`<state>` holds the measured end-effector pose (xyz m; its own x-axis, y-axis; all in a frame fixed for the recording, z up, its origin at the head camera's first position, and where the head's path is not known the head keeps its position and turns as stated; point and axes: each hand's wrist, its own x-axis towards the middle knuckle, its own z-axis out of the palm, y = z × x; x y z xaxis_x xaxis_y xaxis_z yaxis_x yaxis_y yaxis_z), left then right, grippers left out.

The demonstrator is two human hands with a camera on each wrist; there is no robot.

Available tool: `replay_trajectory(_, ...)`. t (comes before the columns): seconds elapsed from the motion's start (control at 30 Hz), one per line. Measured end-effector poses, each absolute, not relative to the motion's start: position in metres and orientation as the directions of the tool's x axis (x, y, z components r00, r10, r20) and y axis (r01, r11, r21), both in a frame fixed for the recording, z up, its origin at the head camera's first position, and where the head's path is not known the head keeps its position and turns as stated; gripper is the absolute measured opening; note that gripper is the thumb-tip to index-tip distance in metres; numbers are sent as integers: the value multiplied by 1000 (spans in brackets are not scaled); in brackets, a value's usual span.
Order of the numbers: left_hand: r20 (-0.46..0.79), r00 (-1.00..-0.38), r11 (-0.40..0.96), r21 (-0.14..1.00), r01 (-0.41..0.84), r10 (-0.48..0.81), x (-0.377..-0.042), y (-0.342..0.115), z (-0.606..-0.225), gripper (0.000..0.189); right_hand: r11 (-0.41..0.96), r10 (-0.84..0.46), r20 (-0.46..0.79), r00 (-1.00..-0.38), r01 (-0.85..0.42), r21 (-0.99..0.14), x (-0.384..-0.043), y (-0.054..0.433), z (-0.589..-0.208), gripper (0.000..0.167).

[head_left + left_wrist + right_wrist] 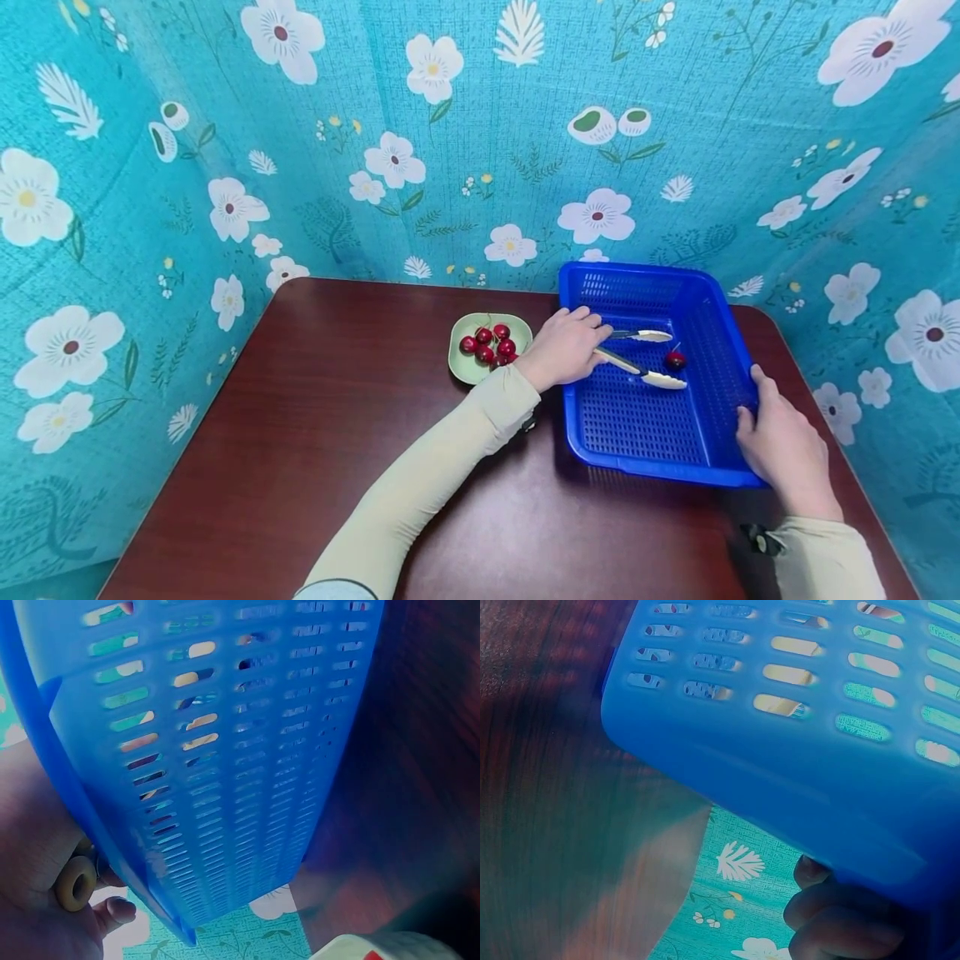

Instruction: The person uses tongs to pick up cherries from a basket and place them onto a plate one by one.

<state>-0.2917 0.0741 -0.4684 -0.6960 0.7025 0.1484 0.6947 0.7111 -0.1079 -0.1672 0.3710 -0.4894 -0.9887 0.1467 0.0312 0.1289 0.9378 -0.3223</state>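
Observation:
My left hand reaches over the left rim of a blue plastic basket and holds a pair of tongs. The arms of the tongs are spread apart inside the basket. A single dark red cherry with a stem lies on the basket floor near the tong tips. The handle end of the tongs shows in the left wrist view, within my hand. My right hand grips the basket's right rim, with curled fingers seen beneath the rim in the right wrist view.
A small pale green dish with several red cherries stands left of the basket, partly behind my left wrist. Everything rests on a dark brown wooden table. Turquoise floral cloth hangs around the table's back and sides.

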Motion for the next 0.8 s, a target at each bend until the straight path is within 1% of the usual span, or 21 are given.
replay_trajectory(0.4, 125, -712, 722, -100, 684, 691, -291, 80, -469, 45, 936, 155, 21, -988, 140, -322, -168, 370, -489, 78)
replay_trajectory(0.8, 158, -725, 741, -95, 665, 671, -291, 84, -472, 40, 938, 152, 23, -988, 137, -318, -168, 370, -488, 77)
